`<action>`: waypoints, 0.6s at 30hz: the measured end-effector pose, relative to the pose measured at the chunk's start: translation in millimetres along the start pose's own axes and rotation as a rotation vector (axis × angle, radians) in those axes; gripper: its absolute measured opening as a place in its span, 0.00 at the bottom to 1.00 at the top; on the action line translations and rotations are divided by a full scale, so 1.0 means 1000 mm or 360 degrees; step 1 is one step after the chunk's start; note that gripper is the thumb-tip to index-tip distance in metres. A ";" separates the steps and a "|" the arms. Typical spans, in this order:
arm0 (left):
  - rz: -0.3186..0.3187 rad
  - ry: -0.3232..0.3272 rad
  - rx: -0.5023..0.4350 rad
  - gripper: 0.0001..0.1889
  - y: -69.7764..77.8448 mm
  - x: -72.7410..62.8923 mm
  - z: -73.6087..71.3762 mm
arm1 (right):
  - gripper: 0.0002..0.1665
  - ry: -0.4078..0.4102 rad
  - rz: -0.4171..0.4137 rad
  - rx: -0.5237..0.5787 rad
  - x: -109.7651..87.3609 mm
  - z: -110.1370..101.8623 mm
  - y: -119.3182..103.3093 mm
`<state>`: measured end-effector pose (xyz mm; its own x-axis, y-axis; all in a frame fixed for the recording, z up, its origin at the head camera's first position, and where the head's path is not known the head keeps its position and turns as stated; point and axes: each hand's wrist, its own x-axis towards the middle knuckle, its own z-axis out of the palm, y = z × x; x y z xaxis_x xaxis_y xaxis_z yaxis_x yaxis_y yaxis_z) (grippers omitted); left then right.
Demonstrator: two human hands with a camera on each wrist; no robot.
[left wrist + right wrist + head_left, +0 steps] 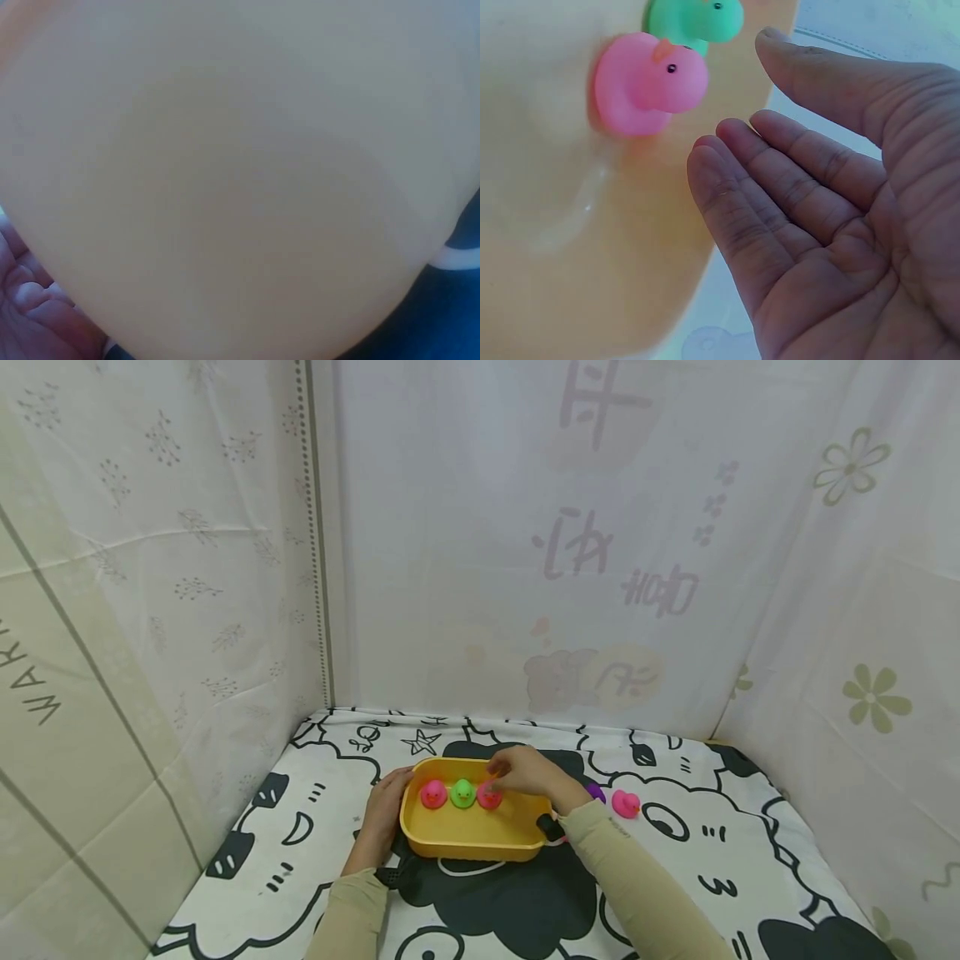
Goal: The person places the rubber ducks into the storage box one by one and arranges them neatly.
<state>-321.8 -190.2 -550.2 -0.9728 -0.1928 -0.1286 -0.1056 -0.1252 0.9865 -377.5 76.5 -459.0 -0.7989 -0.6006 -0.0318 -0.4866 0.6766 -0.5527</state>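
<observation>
your r hand [840,225] is wide, fingers straight, holding nothing, just beside the right-end pink duck [490,797]. it's in the yellow tray [476,848], in a row w/ the green duck [462,793] & left-end pink duck [432,794]. your l hand [386,806] touches the tray's left side; can't tell if it grips. outer pink duck [626,804] on cloth [675,877], r of tray.

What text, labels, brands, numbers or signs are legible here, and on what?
"WAR", sideways, plus a letter cut off by the picture edge: left cloth.
Large faint characters: back cloth; too faint and stylised to read.
Small scribble by the star: sheet; too small to read.
Tray and ducks: none visible.
No brand or number legible.
</observation>
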 end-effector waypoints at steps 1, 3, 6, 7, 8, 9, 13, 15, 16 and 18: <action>0.0002 0.0001 -0.0007 0.25 0.000 0.000 0.000 | 0.24 0.0008 -0.0003 0.0011 0.000 -0.001 0.000; 0.0013 -0.0006 -0.0005 0.26 0.000 0.000 0.000 | 0.24 0.0020 -0.0007 0.0027 -0.001 -0.003 0.001; 0.0019 -0.0011 -0.0004 0.26 0.000 0.000 0.000 | 0.24 0.0032 0.0006 0.0046 -0.004 -0.005 0.003; 0.0018 -0.0008 -0.0004 0.26 0.000 0.000 0.000 | 0.25 0.0037 0.0013 0.0051 -0.004 -0.006 0.004; 0.0026 -0.0012 0.0011 0.26 0.000 0.000 0.000 | 0.25 0.0043 0.0019 0.0050 -0.005 -0.007 0.004; 0.0021 -0.0012 0.0014 0.26 0.001 0.000 0.000 | 0.25 0.0049 0.0027 0.0047 -0.006 -0.007 0.005; 0.0007 -0.0007 0.0009 0.26 0.000 0.000 0.000 | 0.25 0.0059 0.0039 0.0055 -0.011 -0.009 0.007; -0.0005 -0.0006 0.0000 0.25 0.000 -0.001 0.001 | 0.25 0.0064 0.0040 0.0067 -0.014 -0.010 0.007; 0.0000 -0.0007 -0.0002 0.25 0.000 -0.001 0.001 | 0.25 0.0069 0.0038 0.0077 -0.015 -0.011 0.008; 0.0011 -0.0013 0.0001 0.25 -0.001 0.000 0.001 | 0.24 0.0082 0.0034 0.0094 -0.018 -0.012 0.009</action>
<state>-321.6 -189.2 -550.5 -0.9752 -0.1857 -0.1207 -0.0987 -0.1233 0.9874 -372.0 98.7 -453.0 -0.8266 -0.5629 -0.0021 -0.4491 0.6618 -0.6003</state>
